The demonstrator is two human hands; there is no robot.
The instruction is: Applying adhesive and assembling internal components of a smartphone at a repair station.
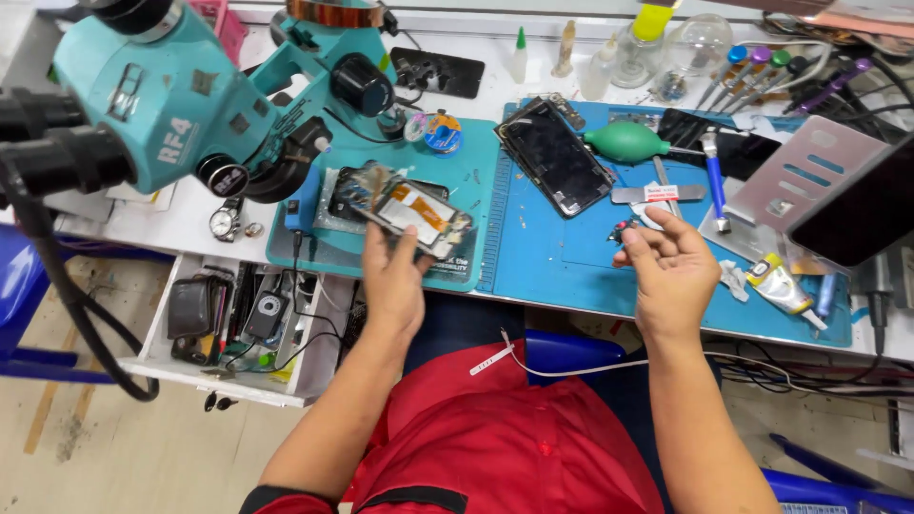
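Left hand (392,276) gripping opened phone (411,215), fingers wrapped round its lower edge, held tilted just above teal mat (457,171) under teal microscope (162,95). Right hand (671,271) palm-up over blue mat (571,257), fingers loosely curled, fingertips pinching small dark part (624,228), possibly a connector or screw bit, too small to tell. Second phone screen (557,157) lying flat on blue mat, beside green air blower (624,143). Open drawer (228,319) lower left, full of gadgets. Wristwatch (224,222) on bench.
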